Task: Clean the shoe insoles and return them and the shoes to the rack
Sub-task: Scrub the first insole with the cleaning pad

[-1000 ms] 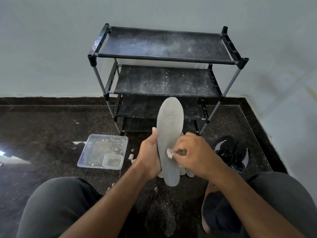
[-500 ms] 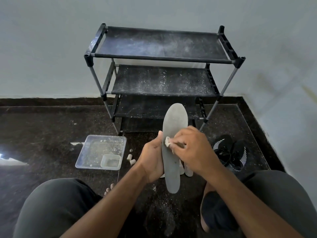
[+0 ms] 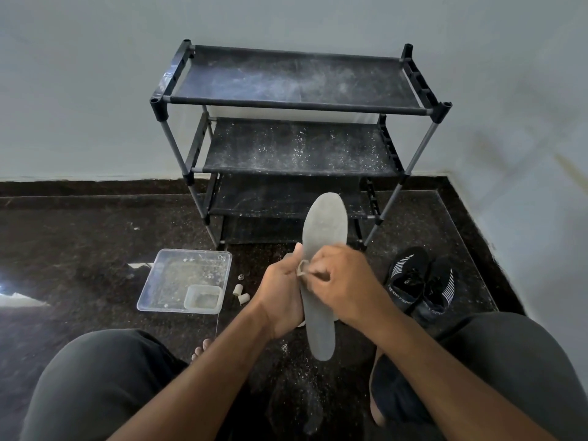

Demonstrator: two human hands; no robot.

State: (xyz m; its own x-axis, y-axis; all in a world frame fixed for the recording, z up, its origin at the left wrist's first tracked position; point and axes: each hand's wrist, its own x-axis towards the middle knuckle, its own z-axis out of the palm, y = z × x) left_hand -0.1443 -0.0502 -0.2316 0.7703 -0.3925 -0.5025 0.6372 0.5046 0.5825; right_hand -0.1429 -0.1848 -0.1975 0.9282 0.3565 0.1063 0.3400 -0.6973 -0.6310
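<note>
A grey insole stands upright in front of me, toe end up. My left hand grips its left edge at the middle. My right hand pinches a small pale wipe against the insole's face. A pair of black shoes with white stripes lies on the floor to the right. The black three-shelf rack stands against the wall behind, its shelves dusty and bare.
A clear plastic tray holding a smaller tub sits on the dark floor at left. Two small pale rolls lie beside it. My knees frame the bottom of the view. White specks dot the floor below the insole.
My right hand has slid the wipe up the insole from its lower middle to nearer the middle. The insole has tilted slightly to the right.
</note>
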